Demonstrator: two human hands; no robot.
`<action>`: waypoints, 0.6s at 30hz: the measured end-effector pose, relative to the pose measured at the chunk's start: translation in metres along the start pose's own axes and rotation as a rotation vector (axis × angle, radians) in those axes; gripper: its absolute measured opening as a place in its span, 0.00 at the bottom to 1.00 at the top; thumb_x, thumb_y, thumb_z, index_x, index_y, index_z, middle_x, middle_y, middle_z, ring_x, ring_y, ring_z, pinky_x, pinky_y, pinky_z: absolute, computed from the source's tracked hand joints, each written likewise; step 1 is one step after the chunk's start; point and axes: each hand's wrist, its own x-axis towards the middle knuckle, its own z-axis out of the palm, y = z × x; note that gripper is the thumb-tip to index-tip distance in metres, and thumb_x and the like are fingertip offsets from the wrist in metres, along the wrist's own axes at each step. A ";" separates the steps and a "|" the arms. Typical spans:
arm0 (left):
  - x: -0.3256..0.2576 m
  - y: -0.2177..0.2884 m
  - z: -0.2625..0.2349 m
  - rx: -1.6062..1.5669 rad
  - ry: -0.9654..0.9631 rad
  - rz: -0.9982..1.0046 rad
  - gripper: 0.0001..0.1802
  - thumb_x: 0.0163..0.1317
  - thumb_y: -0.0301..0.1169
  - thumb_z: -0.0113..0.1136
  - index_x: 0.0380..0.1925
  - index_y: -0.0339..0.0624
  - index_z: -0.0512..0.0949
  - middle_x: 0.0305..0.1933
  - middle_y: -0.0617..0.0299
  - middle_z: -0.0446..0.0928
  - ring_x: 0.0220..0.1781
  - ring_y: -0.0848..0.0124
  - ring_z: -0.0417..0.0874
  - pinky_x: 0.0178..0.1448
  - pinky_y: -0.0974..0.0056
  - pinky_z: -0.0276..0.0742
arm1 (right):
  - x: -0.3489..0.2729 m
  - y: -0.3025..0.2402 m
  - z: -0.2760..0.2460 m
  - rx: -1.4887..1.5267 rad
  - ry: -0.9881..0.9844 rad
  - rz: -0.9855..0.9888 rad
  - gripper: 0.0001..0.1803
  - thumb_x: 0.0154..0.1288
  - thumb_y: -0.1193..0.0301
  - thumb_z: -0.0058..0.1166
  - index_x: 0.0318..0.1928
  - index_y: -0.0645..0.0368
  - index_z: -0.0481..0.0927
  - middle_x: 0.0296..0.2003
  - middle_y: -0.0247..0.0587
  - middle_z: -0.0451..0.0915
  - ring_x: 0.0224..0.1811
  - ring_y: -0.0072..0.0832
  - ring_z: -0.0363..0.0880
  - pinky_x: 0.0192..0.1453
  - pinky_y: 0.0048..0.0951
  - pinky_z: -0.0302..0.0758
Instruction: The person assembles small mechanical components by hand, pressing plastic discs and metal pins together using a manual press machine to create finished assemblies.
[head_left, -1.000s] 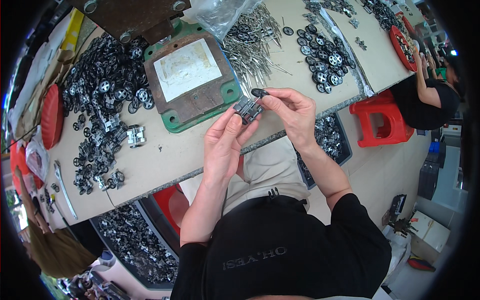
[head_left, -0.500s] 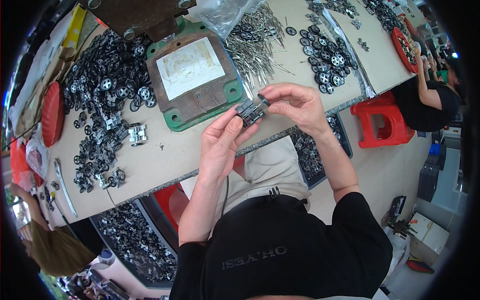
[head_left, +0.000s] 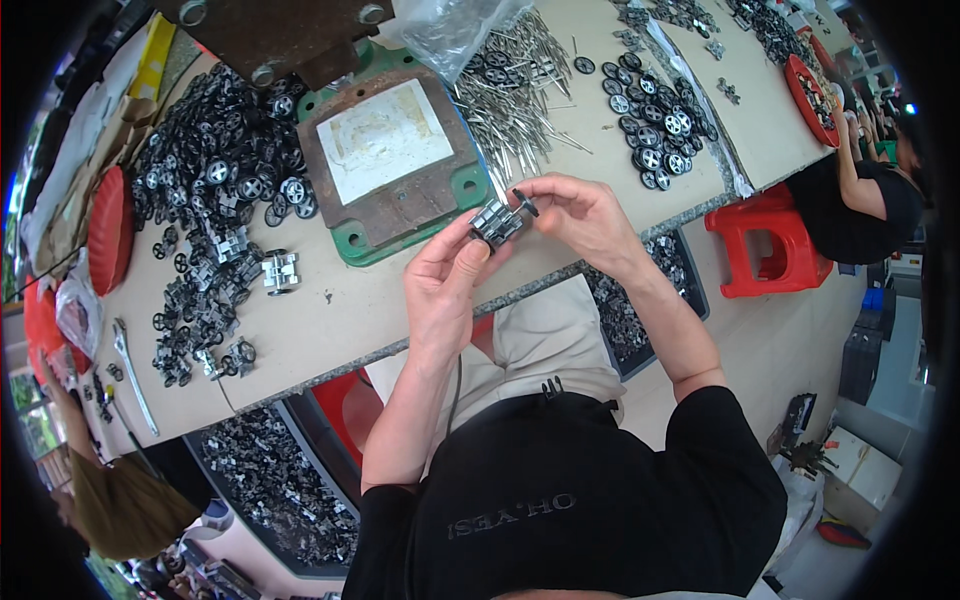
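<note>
A small grey plastic chassis piece (head_left: 492, 226) is pinched between the thumb and fingers of my left hand (head_left: 440, 290), just past the table's near edge. A dark wheel shows at its lower end, partly covered by my thumb. At the other end, a black wheel (head_left: 526, 203) sits on a thin metal axle. The fingers of my right hand (head_left: 595, 225) close around this wheel, index finger at its upper edge and thumb near its lower side. Both hands almost meet over my lap.
A green press base (head_left: 355, 250) with a rusty plate stands ahead. Loose black wheels (head_left: 215, 140) and assembled pieces (head_left: 205, 290) lie left; metal axles (head_left: 510, 95) and more wheels (head_left: 655, 125) lie right. A wrench (head_left: 135, 375), part bins (head_left: 280, 490) and a red stool (head_left: 765, 250) surround me.
My right fingers have shifted slightly around the wheel, and the thumb has drawn back a little. The chassis piece has turned slightly in my left hand. The view has moved a little.
</note>
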 end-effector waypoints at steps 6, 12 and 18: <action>-0.004 0.019 0.003 0.201 -0.127 -0.064 0.20 0.56 0.21 0.57 0.50 0.32 0.70 0.45 0.56 0.75 0.46 0.74 0.76 0.48 0.70 0.74 | 0.002 -0.022 -0.005 -0.401 -0.209 -0.105 0.10 0.51 0.76 0.59 0.36 0.62 0.80 0.25 0.34 0.76 0.27 0.18 0.74 0.30 0.23 0.69; 0.016 0.060 0.000 0.741 -0.030 0.174 0.17 0.47 0.21 0.63 0.40 0.32 0.77 0.36 0.60 0.79 0.34 0.78 0.75 0.41 0.72 0.72 | 0.033 -0.063 0.011 -0.708 -0.313 -0.306 0.14 0.48 0.73 0.60 0.38 0.63 0.78 0.28 0.38 0.77 0.25 0.25 0.73 0.30 0.24 0.70; 0.079 0.104 -0.035 1.006 0.265 0.391 0.16 0.47 0.28 0.64 0.36 0.30 0.78 0.33 0.59 0.79 0.33 0.76 0.76 0.40 0.72 0.71 | 0.101 -0.146 -0.008 -0.689 -0.076 -0.497 0.14 0.57 0.70 0.54 0.43 0.63 0.76 0.31 0.32 0.77 0.28 0.15 0.73 0.30 0.16 0.69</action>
